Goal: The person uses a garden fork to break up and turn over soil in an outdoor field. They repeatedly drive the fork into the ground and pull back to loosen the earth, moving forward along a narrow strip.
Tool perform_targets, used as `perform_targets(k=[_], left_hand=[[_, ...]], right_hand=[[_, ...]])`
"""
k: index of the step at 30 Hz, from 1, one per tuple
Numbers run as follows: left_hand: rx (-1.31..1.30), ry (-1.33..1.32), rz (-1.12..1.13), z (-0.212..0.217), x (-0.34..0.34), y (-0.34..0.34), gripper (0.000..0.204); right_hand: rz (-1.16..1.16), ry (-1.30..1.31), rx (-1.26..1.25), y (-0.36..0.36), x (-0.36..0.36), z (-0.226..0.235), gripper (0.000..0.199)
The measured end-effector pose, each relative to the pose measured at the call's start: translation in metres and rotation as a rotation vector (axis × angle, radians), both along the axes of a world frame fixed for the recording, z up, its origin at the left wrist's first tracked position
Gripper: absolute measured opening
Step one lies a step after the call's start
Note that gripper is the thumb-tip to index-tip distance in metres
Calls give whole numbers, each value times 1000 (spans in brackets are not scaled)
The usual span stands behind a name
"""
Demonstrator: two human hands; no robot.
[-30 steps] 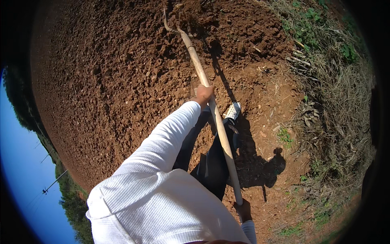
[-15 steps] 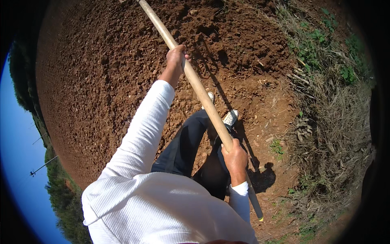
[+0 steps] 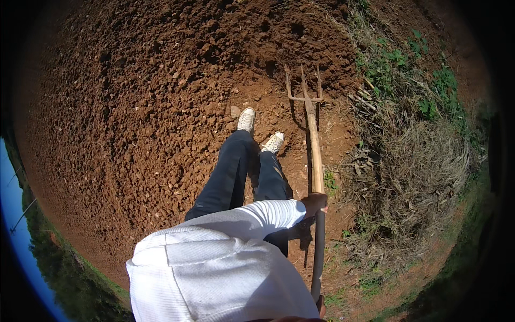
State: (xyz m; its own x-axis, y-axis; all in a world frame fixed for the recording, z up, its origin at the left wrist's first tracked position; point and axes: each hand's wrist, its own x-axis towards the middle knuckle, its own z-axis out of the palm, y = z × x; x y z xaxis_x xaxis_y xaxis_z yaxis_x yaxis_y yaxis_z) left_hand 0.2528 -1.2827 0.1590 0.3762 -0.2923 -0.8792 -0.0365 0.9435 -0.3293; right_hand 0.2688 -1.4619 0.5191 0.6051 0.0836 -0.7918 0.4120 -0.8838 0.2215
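A three-tined digging fork (image 3: 314, 145) with a long wooden handle lies along my right side. Its rusty tines point away from me, at the edge of the dark, loosened soil (image 3: 257, 37); whether their tips are in it I cannot tell. My left arm crosses my body, and my left hand (image 3: 315, 204) is closed around the middle of the handle, where the pale wood meets a dark grey lower part. Farther down, near the handle's butt end, my right hand (image 3: 321, 307) shows only in part at the lower edge, wrapped against the shaft.
My feet in light canvas shoes (image 3: 246, 119) stand on reddish, cloddy earth (image 3: 161, 134). Along the right runs a bank of dry grass (image 3: 413, 177) with green weeds (image 3: 394, 64). A flat stone (image 3: 235, 111) lies beside my left shoe.
The fork has swung from pointing far left to the right side, and its tines have come into view. My left hand has moved right and nearer; my right hand has dropped toward the lower edge.
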Motion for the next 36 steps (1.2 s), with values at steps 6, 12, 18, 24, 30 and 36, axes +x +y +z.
perform_targets(k=[6, 12, 18, 24, 30, 36], left_hand=[[-217, -95, 159, 29, 11, -55, 10], [142, 395, 150, -88, -86, 112, 11], [377, 503, 300, -82, -184, 216, 15], [325, 504, 326, -51, -170, 212, 14], [123, 335, 318, 4, -122, 126, 14], [-12, 124, 119, 72, -99, 62, 12]], right_hand=[[18, -74, -261, 17, 13, 56, 23], [159, 272, 134, 89, 2, -123, 29], [478, 263, 543, 135, -20, -181, 44], [573, -367, 396, 102, 26, -55, 21], [859, -1521, 251, 44, 47, 105, 34], [673, -1840, 1417, 64, 10, 191, 26]])
